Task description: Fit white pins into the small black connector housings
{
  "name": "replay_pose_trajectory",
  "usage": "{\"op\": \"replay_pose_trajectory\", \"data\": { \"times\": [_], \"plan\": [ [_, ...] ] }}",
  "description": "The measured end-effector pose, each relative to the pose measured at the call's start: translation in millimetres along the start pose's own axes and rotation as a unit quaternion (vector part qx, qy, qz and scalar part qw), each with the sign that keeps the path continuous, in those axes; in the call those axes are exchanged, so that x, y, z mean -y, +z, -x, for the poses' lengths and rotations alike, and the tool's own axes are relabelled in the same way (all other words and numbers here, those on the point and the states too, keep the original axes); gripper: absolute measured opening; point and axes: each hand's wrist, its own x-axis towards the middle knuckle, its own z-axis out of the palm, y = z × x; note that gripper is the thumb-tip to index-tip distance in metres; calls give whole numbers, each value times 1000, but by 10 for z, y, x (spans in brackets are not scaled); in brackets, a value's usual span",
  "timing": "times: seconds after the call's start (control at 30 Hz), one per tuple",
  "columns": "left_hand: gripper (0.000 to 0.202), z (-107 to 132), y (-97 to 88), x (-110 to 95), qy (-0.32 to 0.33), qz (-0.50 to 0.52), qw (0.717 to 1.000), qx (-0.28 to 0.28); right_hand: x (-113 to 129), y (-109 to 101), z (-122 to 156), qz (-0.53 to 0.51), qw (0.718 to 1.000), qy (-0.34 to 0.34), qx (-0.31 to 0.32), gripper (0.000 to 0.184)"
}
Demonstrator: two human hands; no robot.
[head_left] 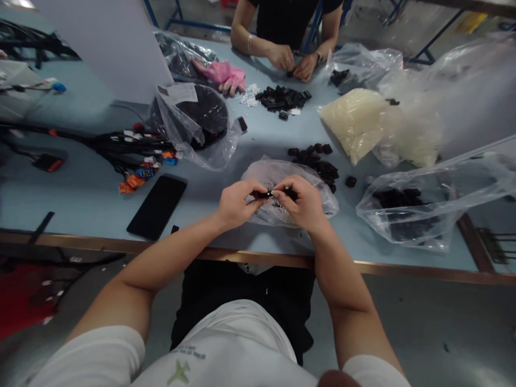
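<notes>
My left hand (237, 204) pinches a small black connector housing (264, 194) above an open clear plastic bag (258, 171). From the other side, my right hand (301, 201) closes its thumb and finger at the connector's end, on what looks like a tiny white piece. A dark bit also shows by the right fingers, too small to name. Small white pieces (278, 204) lie in the bag under both hands. Just beyond the bag sits a pile of black connectors (320, 165).
A black phone (157, 207) lies left of my arm, near wire harnesses (133, 148) with coloured plugs. Bagged parts stand at left (201, 115) and right (407, 215). Across the table, a co-worker's hands (294, 62) work behind another black connector pile (282, 99) and pink gloves (226, 75).
</notes>
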Motion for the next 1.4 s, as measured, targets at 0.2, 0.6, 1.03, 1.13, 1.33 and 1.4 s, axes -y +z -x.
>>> {"op": "replay_pose_trajectory", "data": {
  "times": [0.2,0.6,1.03,1.13,1.33,1.4],
  "plan": [
    [16,18,2,16,57,-24,998,-19,-37,16,6,20,998,-54,8,15],
    [22,26,32,32,85,-40,995,-28,-51,-8,34,80,990,-114,20,17],
    [18,13,50,34,135,-56,987,-65,-19,45,67,262,940,-216,-20,16],
    [16,7,43,39,142,-58,986,-68,-10,57,57,263,937,-227,-35,15],
    [16,16,27,48,129,-42,989,-50,-11,69,53,259,932,-248,-52,15],
    [19,22,26,50,119,-44,991,-46,-19,73,54,253,935,-246,-48,13]
  ]
}}
